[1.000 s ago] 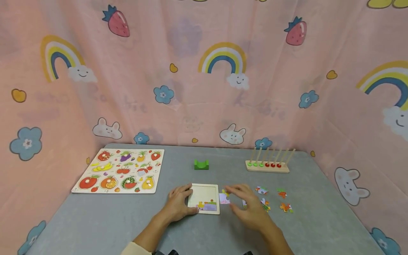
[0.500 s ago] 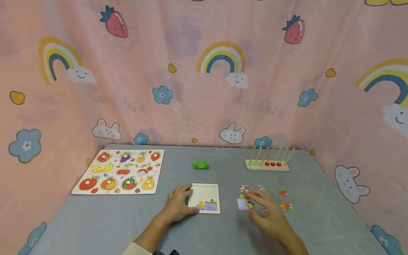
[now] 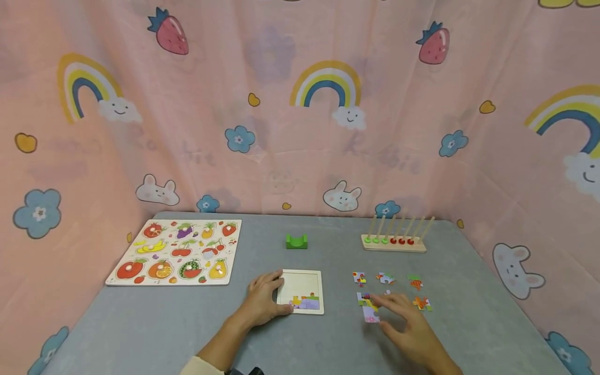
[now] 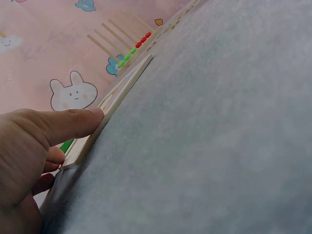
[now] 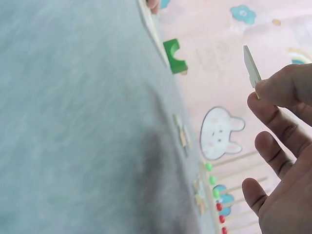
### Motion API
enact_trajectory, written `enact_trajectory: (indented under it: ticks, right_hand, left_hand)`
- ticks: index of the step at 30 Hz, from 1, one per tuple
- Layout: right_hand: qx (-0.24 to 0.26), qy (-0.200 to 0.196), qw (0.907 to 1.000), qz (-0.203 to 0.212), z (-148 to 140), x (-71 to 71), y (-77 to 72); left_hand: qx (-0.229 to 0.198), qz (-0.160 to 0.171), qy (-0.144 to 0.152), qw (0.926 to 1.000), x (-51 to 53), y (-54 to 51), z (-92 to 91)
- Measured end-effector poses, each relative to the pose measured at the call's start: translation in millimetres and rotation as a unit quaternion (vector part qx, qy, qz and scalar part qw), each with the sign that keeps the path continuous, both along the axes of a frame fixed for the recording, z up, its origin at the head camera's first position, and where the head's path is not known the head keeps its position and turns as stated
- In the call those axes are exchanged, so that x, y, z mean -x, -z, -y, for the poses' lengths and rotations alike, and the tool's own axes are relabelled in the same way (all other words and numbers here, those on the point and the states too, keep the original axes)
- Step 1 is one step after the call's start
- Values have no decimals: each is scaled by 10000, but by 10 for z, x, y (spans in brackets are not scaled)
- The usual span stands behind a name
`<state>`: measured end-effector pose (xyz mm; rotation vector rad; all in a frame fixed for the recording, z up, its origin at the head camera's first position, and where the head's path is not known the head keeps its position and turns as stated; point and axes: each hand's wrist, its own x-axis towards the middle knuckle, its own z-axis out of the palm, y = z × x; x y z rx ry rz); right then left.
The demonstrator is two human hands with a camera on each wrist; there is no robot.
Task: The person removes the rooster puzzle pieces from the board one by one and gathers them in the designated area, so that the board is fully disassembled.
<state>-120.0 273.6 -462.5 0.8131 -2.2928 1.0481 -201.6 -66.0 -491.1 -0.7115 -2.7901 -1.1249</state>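
My left hand [image 3: 263, 300] grips the left side of a square wooden puzzle tray [image 3: 300, 273]. Its thumb [image 4: 80, 123] lies on the tray's edge in the left wrist view. Along the tray's front, several joined jigsaw pieces [image 3: 308, 303] in purple, yellow and green lie inside. To the right, my right hand [image 3: 407, 327] pinches a purple and yellow jigsaw piece [image 3: 371, 315] between thumb and finger. In the right wrist view that piece [image 5: 251, 67] shows edge-on, above the table. More loose jigsaw pieces [image 3: 359, 278] lie around this hand, which partly hides some.
At the back left lies a fruit peg puzzle board [image 3: 173, 252]. A small green block [image 3: 296, 242] with a curved notch stands behind the tray. On the back right is a wooden peg rack [image 3: 394, 247] with green and red beads. A pink patterned curtain [image 3: 281, 172] surrounds the grey table [image 3: 187, 317].
My right hand has carried the jigsaw piece from beside the tray rightward, then slightly nearer the front, and the piece has turned. The left hand and tray have stayed put.
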Motion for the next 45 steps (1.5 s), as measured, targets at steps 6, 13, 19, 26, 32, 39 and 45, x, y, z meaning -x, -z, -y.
enact_trajectory:
  ticks: [6,13,19,26,32,39,45]
  right_hand:
    - [43,131,9996,235,-51,-6,116]
    - [33,343,9965,762,-86,-26,202]
    - [-132,518,9938,971,-94,-13,267]
    - [-543,764,9884,1192,-86,-19,266]
    - [-642,716,9887,1151,-103,-40,248]
    - [-600,573,9926,889,-153,-41,19]
    - [-650,485,9949,603,-63,-50,-336]
  left_hand:
    - [31,25,16,10000,-8,-6,-1]
    - [80,49,4,10000,-2,-2,-2]
    - [99,25,6,9999,4,-2,6]
    - [93,12,0,10000,3,0,4]
    - [58,46,6,10000,-4,-1,0]
    - [44,67,-7,10000,4,-4,-3]
    - [74,42,-6,10000,4,1,-7]
